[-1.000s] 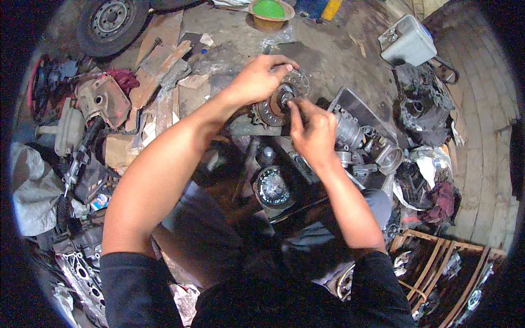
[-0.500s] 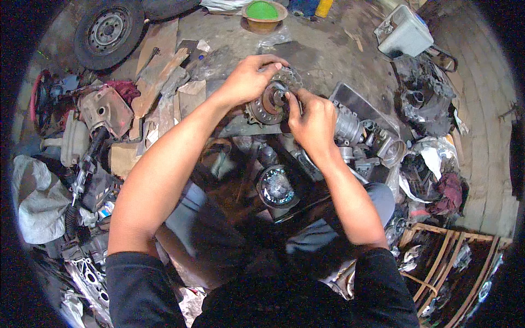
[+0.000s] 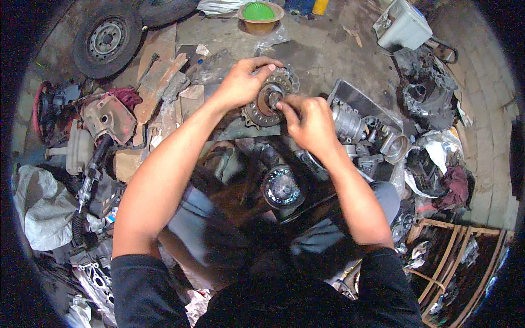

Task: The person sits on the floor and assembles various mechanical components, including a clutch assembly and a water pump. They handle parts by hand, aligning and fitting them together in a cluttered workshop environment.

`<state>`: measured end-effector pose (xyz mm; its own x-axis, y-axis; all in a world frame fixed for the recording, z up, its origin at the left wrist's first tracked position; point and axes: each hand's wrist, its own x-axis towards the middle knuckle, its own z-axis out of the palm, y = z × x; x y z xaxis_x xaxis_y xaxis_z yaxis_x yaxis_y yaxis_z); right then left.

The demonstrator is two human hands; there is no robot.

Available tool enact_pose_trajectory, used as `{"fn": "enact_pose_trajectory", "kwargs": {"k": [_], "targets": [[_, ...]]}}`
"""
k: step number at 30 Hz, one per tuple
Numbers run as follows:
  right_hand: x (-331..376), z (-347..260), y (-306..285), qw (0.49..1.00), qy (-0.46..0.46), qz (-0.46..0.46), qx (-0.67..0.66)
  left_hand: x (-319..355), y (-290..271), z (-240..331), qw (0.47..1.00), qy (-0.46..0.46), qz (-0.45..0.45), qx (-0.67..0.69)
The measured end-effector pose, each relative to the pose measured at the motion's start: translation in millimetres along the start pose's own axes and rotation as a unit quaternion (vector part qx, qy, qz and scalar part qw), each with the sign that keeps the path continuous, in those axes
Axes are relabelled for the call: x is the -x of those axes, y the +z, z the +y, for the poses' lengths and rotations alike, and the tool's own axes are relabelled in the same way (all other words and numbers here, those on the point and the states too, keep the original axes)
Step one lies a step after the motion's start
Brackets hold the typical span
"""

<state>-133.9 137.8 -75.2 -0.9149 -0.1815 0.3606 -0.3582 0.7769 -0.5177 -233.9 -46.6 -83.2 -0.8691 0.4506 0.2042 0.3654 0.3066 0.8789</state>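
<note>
A round, greasy metal machine part (image 3: 255, 113) with a ring of holes and a raised centre hub stands in front of me, tilted toward me. My left hand (image 3: 247, 82) grips its upper left rim, fingers curled over the far edge. At the hub, the thumb and fingers of my right hand (image 3: 313, 121) are pinched together. What exactly lies between those fingertips is partly hidden. Behind the part, a toothed or scalloped metal edge (image 3: 294, 82) shows. Below, between my knees, sits a dark round housing (image 3: 283, 187) with a shiny face.
Metal castings (image 3: 348, 123) and a dark tray (image 3: 363, 98) lie right of my hands. Farther off stand a bowl with a green basin (image 3: 260, 13), a grey container (image 3: 404, 27) and a wheel (image 3: 106, 41). Left lie wood strips (image 3: 158, 90); a wooden frame (image 3: 451, 246) is lower right.
My right thumb has shifted slightly down and left over the hub, and its fingers have closed in more. The left hand keeps its hold on the rim. The whole view has shifted slightly.
</note>
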Motion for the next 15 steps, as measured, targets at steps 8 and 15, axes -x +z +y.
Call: {"fn": "enact_pose_trajectory", "kwargs": {"k": [8, 15], "targets": [[-1, -18, -11, 0.988, 0.047, -0.065, 0.132, 2, 0, 5, 0.999, -0.035, -0.003, -0.004], [-9, 10, -19, 0.988, 0.124, -0.078, -0.041, 1, -1, 4, 1.0, -0.012, -0.007, 0.003]]}}
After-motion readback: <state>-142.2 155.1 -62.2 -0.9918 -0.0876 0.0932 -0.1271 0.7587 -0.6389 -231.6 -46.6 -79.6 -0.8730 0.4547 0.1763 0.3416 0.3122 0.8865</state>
